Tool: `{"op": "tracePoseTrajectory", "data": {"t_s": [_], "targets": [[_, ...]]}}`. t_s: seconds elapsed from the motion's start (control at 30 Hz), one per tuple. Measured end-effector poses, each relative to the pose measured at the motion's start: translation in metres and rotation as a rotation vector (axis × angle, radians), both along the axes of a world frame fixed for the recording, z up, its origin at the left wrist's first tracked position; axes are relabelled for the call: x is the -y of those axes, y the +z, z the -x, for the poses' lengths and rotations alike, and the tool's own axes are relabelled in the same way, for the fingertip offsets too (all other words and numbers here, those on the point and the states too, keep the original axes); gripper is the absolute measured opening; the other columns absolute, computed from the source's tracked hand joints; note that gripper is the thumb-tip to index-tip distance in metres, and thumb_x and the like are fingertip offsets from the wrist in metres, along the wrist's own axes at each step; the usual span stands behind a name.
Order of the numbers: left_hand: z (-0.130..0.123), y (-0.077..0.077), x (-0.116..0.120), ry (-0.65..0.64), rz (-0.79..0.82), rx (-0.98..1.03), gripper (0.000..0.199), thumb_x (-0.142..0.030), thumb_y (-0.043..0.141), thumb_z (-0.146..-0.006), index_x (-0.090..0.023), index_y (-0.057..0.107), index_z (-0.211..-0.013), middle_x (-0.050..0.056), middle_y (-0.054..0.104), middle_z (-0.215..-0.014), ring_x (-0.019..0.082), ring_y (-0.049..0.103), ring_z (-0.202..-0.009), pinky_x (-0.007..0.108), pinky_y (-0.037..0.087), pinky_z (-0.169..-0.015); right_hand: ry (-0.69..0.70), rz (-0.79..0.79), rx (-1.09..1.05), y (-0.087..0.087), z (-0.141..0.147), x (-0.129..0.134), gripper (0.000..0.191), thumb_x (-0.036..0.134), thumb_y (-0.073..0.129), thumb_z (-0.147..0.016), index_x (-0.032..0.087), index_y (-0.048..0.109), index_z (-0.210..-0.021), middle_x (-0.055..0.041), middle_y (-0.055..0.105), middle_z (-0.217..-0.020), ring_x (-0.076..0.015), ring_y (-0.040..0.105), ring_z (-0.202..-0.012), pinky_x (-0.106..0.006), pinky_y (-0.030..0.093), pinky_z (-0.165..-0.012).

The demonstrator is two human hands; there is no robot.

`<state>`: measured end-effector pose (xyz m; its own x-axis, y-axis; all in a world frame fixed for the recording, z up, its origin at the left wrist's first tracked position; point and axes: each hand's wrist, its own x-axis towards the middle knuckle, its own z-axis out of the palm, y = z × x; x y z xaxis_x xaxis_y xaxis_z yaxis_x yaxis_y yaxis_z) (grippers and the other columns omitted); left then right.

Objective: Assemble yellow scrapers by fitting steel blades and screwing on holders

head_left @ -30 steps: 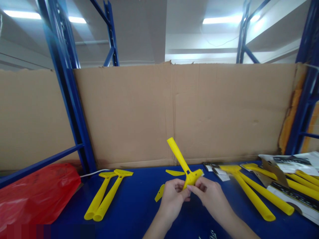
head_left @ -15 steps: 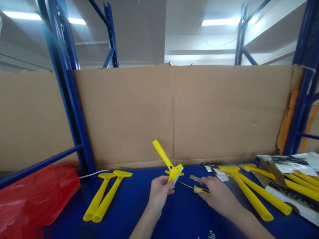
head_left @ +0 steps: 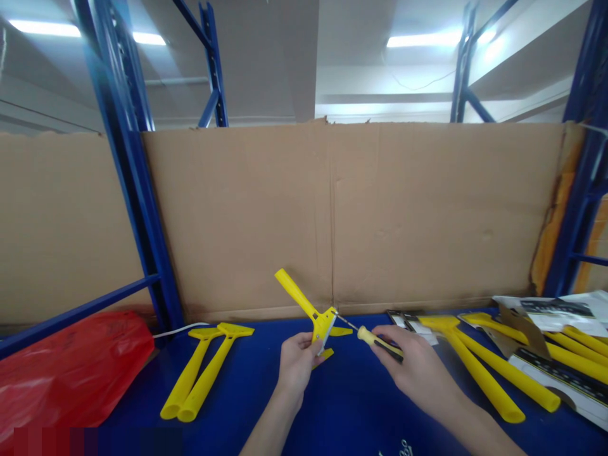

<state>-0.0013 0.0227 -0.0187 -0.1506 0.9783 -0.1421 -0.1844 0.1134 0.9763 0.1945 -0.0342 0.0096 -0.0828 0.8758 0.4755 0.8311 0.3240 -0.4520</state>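
A yellow scraper (head_left: pixel 295 292) is pinched by its head in my left hand (head_left: pixel 295 366), its handle slanting up to the left. Along the head's right edge runs a pale metallic strip. My right hand (head_left: pixel 414 360) grips a screwdriver (head_left: pixel 368 335) with a cream and black handle. The screwdriver's shaft points up to the left, its tip at the upper corner of the scraper head; whether it sits in a screw is too small to tell. Behind the scraper, part of another yellow piece (head_left: pixel 342 331) shows on the blue table (head_left: pixel 351 405).
Two yellow scrapers (head_left: pixel 209 370) lie at left, beside a red plastic bag (head_left: pixel 71 373). More yellow scrapers (head_left: pixel 484 373) and printed packaging (head_left: pixel 558 389) cover the right side. Small metal parts (head_left: pixel 405 448) lie at the front edge. A cardboard wall (head_left: pixel 247 215) stands behind.
My right hand has raised the screwdriver from near the table, bringing its tip to the scraper head. The scraper has shifted slightly left and tilted further. A small flat strip beside my right hand no longer shows.
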Motion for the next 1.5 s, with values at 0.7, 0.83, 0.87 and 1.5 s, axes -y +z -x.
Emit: {"op": "tracePoseTrajectory", "data": {"t_s": [0.7,0.83,0.87,1.5], "targets": [[-0.002,-0.003,-0.001,-0.023,-0.044,-0.041,0.008,0.001,0.064,-0.071,-0.006,0.068,-0.073,0.008,0.069,-0.067,0.012,0.065,-0.057,0.019,0.052,-0.051,0.102,0.072,0.122,0.01,0.01,0.014,0.027,0.025,0.047,-0.088,0.026,0.071,-0.1,-0.0072,0.067,-0.09,-0.0217,0.065,-0.08,-0.03,0.049,-0.066],[0.0,-0.014,-0.006,-0.025,-0.102,-0.118,0.007,-0.004,0.069,-0.067,-0.007,0.069,-0.073,0.007,0.07,-0.067,0.014,0.065,-0.06,0.021,0.052,-0.052,0.123,0.043,0.066,0.004,0.01,0.011,0.027,0.026,0.049,-0.086,0.025,0.072,-0.1,-0.0077,0.067,-0.091,-0.0214,0.065,-0.081,-0.032,0.052,-0.068],[0.0,-0.017,-0.007,-0.022,-0.126,-0.146,0.007,-0.006,0.07,-0.066,-0.008,0.069,-0.073,0.007,0.07,-0.067,0.015,0.065,-0.059,0.021,0.051,-0.052,0.121,0.019,0.011,0.002,0.01,0.009,0.024,0.026,0.052,-0.084,0.025,0.073,-0.096,-0.0072,0.066,-0.091,-0.0207,0.066,-0.078,-0.032,0.053,-0.067],[-0.004,-0.034,-0.01,0.067,-0.296,-0.308,0.01,-0.02,0.071,-0.064,-0.013,0.068,-0.071,0.006,0.071,-0.069,0.018,0.065,-0.061,0.024,0.049,-0.054,-0.017,0.124,-0.538,0.0,0.005,0.001,0.018,0.038,0.047,-0.082,0.022,0.051,-0.088,0.002,0.057,-0.067,-0.0129,0.057,-0.043,-0.023,0.046,-0.033]]}}
